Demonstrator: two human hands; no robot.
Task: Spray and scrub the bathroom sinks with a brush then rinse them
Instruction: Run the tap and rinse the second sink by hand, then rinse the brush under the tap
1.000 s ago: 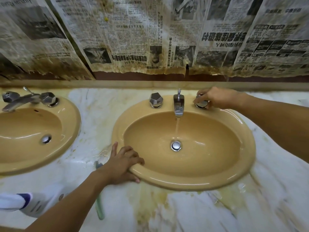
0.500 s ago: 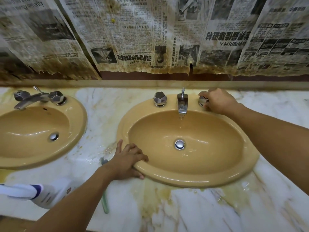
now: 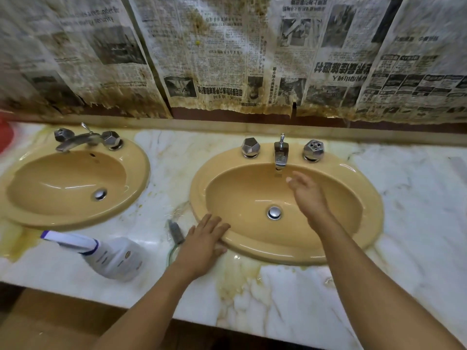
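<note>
A white marble worktop (image 3: 404, 198) with yellow stains filled the frame's lower half. Two tan oval ceramic sinks were set in it: one (image 3: 141, 173) at left, one (image 3: 364, 188) at centre-right. A white spray bottle (image 3: 111, 256) lay at lower left. The left hand (image 3: 204, 245) rested flat, fingers spread, on the right sink's front rim, covering part of a green-handled brush (image 3: 176, 232). The right hand (image 3: 309, 195) hovered over that basin, its grip open and empty, below the chrome spout (image 3: 281, 154).

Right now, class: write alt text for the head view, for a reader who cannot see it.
A person's right hand hovers open over the right-hand tan sink below its faucet, while the left hand rests flat on that sink's front rim. A spray bottle and brush lie on the stained marble counter beside a second sink.
</note>
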